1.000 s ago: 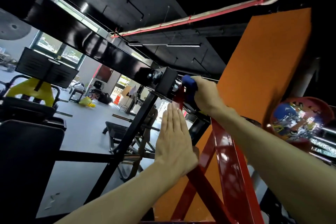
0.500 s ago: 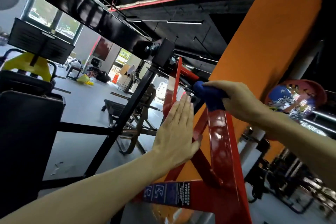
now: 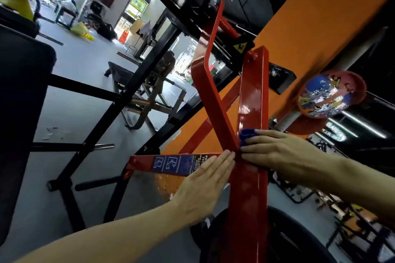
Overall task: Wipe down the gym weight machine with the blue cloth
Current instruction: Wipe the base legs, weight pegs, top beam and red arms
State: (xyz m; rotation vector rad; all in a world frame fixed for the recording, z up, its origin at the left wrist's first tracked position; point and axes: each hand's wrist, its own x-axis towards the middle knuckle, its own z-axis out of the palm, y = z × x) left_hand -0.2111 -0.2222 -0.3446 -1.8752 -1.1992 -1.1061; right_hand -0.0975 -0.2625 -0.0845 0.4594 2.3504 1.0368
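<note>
Grey gym floor [image 3: 70,113] and black frames fill the left side, an orange wall [image 3: 310,28] sits behind. The left hand [image 3: 205,186] lies flat, fingers straight, on the labelled red crossbar [image 3: 171,164], gripping nothing. Right beside it, the right hand [image 3: 275,151] has its grip curled round the blue cloth [image 3: 246,135], pressing it on the glossy red upright [image 3: 253,96]. Probably mid-job: that upright looks shiny, but the crossbar, slanted brace [image 3: 211,83] and black parts likely still need wiping.

cloth [image 3: 247,135] on upright beam [image 3: 253,96] | crossbar [image 3: 171,163] left of it
</note>
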